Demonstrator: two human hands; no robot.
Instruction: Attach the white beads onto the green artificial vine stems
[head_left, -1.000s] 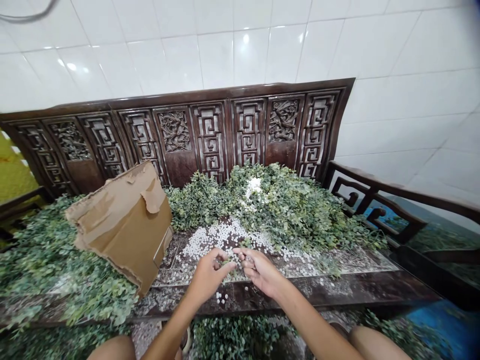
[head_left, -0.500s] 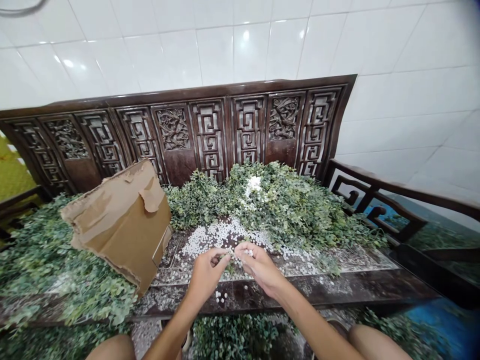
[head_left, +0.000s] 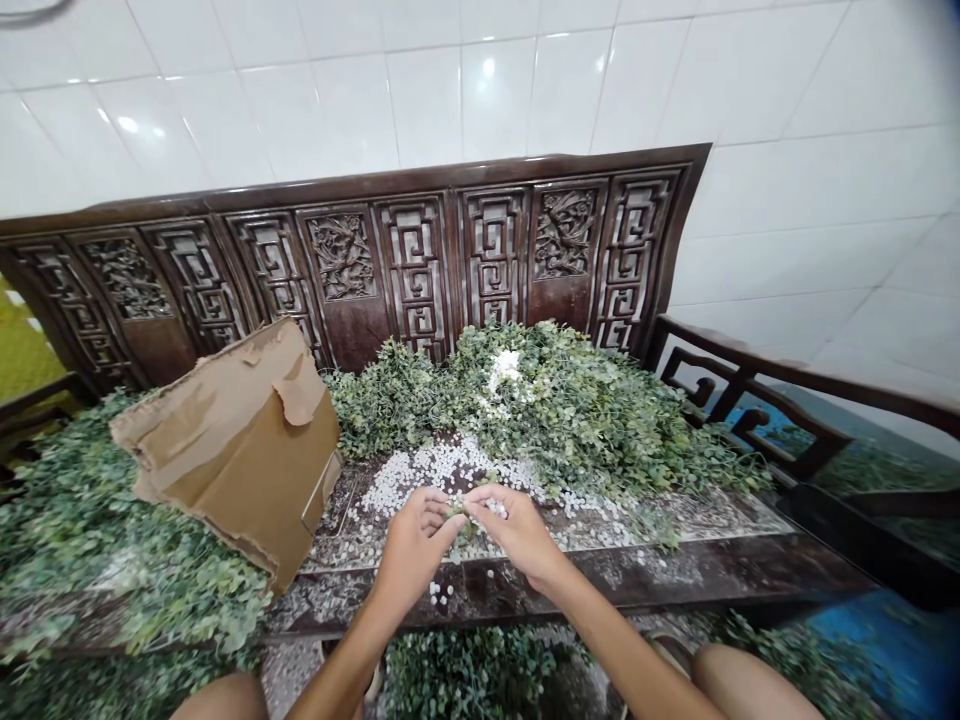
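My left hand (head_left: 415, 548) and my right hand (head_left: 517, 532) meet over the front of a dark carved wooden bench (head_left: 675, 572). Between their fingertips they pinch a small green leafy sprig (head_left: 459, 516). The right hand's fingers also close on some small white pieces (head_left: 496, 508). Behind the hands, many small white pieces (head_left: 427, 472) lie scattered on the seat. A large heap of green artificial foliage (head_left: 577, 410) is piled farther back against the backrest.
A torn cardboard box (head_left: 240, 450) lies tilted at the left on the seat. More foliage (head_left: 90, 540) covers the bench's left end and the floor (head_left: 465, 670) by my knees. White tiled wall behind. The bench's armrest (head_left: 750, 390) stands at right.
Both hands have shifted slightly up and closer together, with the fingertips now touching around the sprig. The view has tilted down a little.
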